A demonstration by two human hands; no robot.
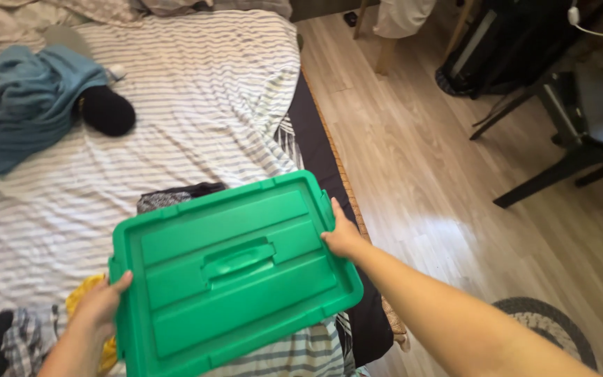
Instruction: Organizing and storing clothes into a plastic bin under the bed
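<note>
A green plastic lid [232, 272] with a moulded handle in its middle hovers flat over the near edge of the bed. My left hand [102, 300] grips its left rim and my right hand [343, 237] grips its right rim. Dark patterned fabric [176, 197] peeks out from behind the lid's far edge. A yellow cloth [82, 297] shows under my left hand.
The bed has a striped sheet [197, 105] with a teal garment [29, 98] and a black rounded item [106, 110] at the far left. Checked and dark clothes [8, 342] lie at the near left. Right of the bed is wood floor [427, 160], a black chair [581, 119] and a round mat [553, 328].
</note>
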